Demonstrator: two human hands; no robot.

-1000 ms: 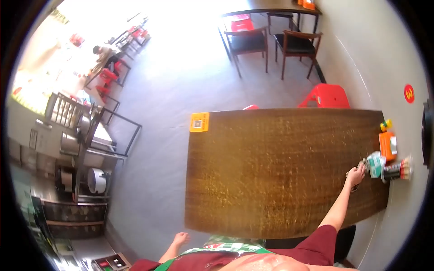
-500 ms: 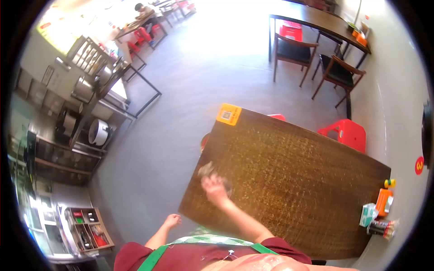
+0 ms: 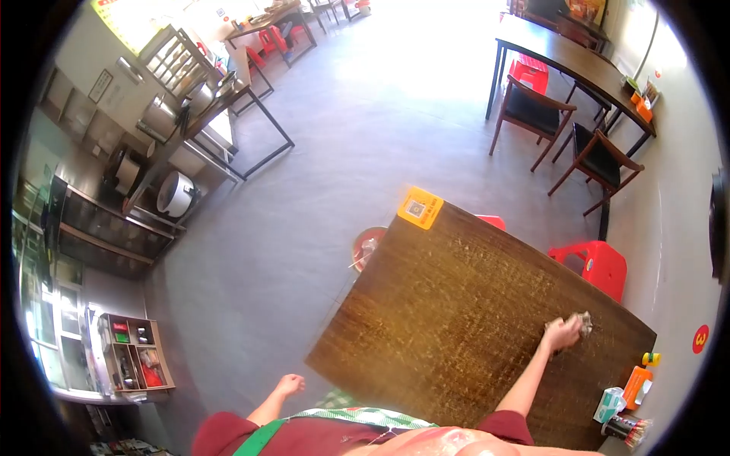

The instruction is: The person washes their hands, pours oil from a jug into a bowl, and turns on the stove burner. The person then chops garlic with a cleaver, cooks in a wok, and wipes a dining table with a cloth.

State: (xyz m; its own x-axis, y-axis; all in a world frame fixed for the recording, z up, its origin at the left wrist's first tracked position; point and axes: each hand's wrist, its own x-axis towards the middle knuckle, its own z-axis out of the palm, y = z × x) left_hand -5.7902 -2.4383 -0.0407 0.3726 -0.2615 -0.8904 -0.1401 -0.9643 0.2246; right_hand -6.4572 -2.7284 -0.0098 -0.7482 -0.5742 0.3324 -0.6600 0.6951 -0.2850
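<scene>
My right hand (image 3: 563, 334) is pressed down on a crumpled cloth (image 3: 585, 324) near the right end of the brown wooden table (image 3: 433, 304). Its fingers are closed round the cloth, which pokes out past them. Off the table's left corner, over the floor, hangs my left hand (image 3: 290, 385), with its fingers curled in; no object shows in it. A yellow card with a printed square code (image 3: 420, 208) lies at the table's far left corner.
Along the wall side of the table stand a tissue pack (image 3: 609, 404), an orange box (image 3: 637, 387), a yellow-capped container (image 3: 651, 359) and a holder of sticks (image 3: 626, 430). Red stools (image 3: 601, 266) and a bin (image 3: 368, 247) stand by the table. Chairs (image 3: 536, 110) surround another table beyond.
My right hand has swept the cloth from the table's left side across to its right end. The left hand stays off the table's edge. The view has shifted slightly.
</scene>
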